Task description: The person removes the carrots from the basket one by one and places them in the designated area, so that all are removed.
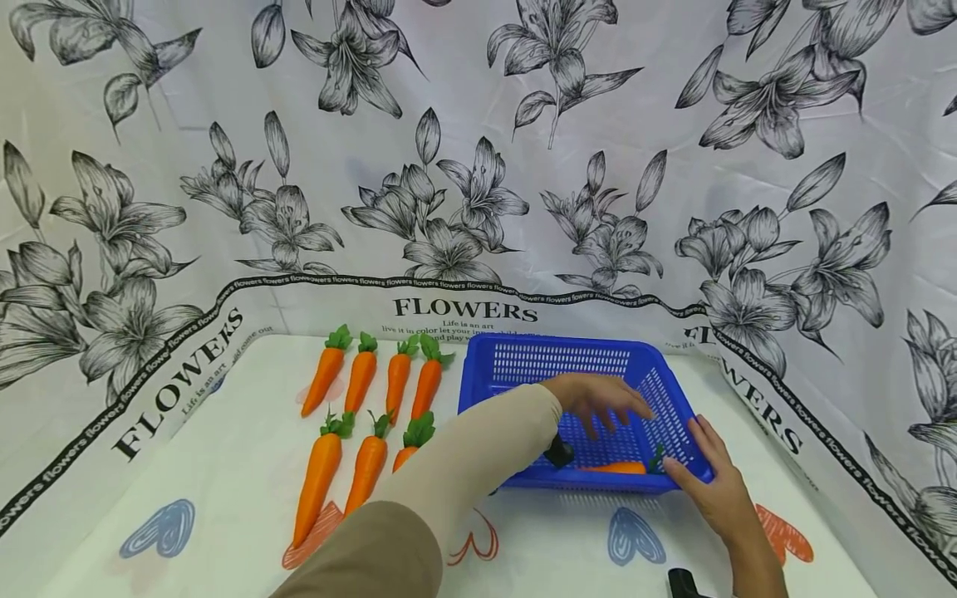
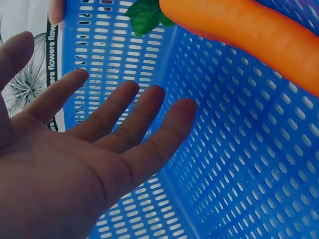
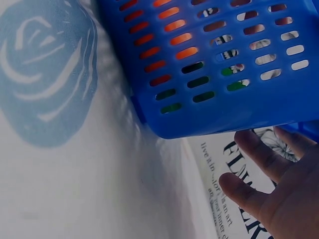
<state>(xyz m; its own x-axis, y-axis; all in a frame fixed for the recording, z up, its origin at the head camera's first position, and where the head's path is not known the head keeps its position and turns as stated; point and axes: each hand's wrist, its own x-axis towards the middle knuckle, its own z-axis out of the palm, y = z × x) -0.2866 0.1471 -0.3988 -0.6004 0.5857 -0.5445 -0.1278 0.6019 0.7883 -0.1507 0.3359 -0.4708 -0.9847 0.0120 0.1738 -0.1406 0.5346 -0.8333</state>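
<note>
My left hand (image 1: 598, 399) is over the inside of a blue perforated plastic basket (image 1: 676, 378). Its fingers are spread and hold nothing. One orange carrot (image 2: 244, 25) with a green leafy top (image 2: 144, 16) lies in the basket along the near wall, apart from the fingers in the left wrist view. At the basket's near right corner is my right hand (image 1: 721, 498), its fingers extended along the outside of the rim. In the right wrist view, those fingers (image 3: 261, 154) are spread beside the basket corner, and orange and green show through the slots.
Left of the basket, several carrots lie in two rows, a back row (image 1: 361, 378) and a front row (image 1: 317, 477). My left sleeve (image 1: 478, 448) partly covers the front row. The white tablecloth (image 1: 224, 465) has printed hearts. A flowered curtain (image 1: 463, 208) surrounds the table.
</note>
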